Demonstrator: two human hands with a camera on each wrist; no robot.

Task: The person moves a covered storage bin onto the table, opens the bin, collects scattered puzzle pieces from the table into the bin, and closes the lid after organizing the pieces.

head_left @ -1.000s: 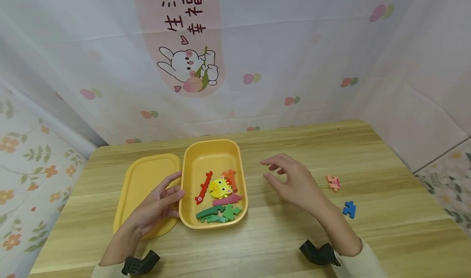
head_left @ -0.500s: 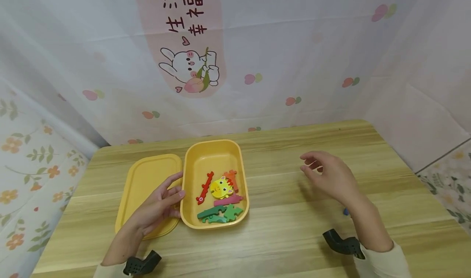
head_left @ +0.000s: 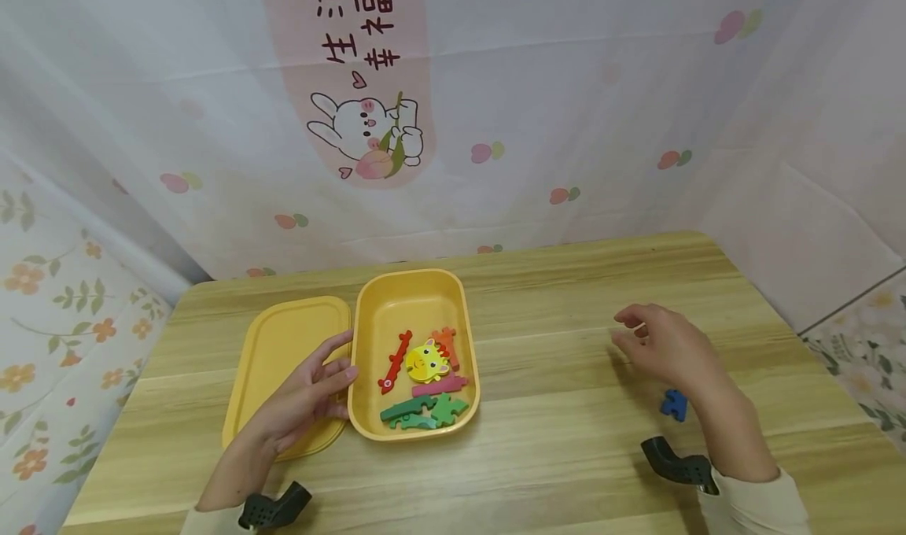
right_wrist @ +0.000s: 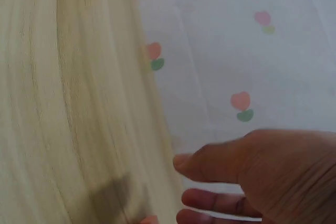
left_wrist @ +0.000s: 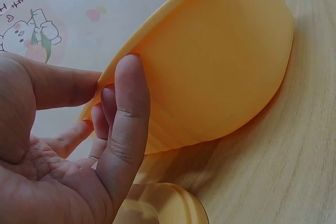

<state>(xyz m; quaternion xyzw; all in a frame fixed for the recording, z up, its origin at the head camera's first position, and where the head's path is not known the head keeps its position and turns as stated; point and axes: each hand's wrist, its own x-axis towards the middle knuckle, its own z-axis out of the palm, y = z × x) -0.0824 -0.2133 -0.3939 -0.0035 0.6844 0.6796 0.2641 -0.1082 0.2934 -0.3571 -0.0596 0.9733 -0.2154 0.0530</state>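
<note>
My left hand [head_left: 307,397] rests at the left side of a yellow plastic box [head_left: 410,283], its relaxed fingers touching the outer wall just under the rim in the left wrist view. Inside lie several wooden puzzle pieces: a yellow giraffe-like face [head_left: 427,361], a red strip [head_left: 395,362], an orange piece [head_left: 446,338], a pink piece [head_left: 442,385] and green pieces [head_left: 447,409]. Out to the right my right hand [head_left: 665,346] hovers over the table, loosely bent, thumb and fingers apart. Close below its fingers, a sliver of a salmon-pink piece [right_wrist: 149,219] shows at the right wrist view's bottom edge.
A blue puzzle piece [head_left: 675,404] lies on the wooden table [head_left: 538,440], beside my right forearm. The box's yellow lid [head_left: 283,330] lies flat, partly under my left hand. A printed curtain [head_left: 538,86] hangs behind the table's far edge.
My right hand has moved right, from beside the box to near the loose pieces; in the head view it now covers the salmon-pink one. The left hand has stayed at the box.
</note>
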